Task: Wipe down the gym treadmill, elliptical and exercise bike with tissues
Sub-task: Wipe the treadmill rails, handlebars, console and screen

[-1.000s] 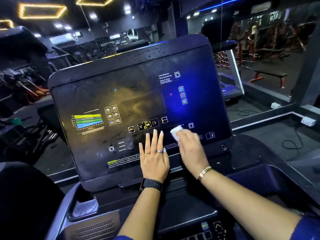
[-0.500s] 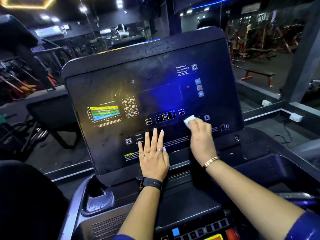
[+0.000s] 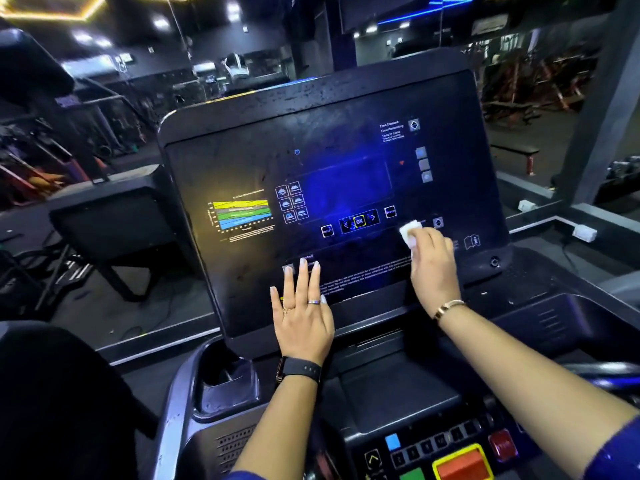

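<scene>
My right hand point(image 3: 433, 268) pinches a wadded tissue point(image 3: 408, 230) against the lower right of the treadmill console point(image 3: 242, 161), just beside the OK keys point(image 3: 359, 221). My left hand point(image 3: 303, 317) lies flat on the panel, fingers straight. The tissue looks light, soft and easily torn; I judge a fingertip grip on its bunched middle best.

The gym is dark: a yellow strip light point(image 3: 52, 10) glows at eleven o'clock, a blue strip light point(image 3: 446, 6) at one. A bench point(image 3: 516, 150) (black top, red legs) stands on the floor point(image 3: 540, 129) at two o'clock.
</scene>
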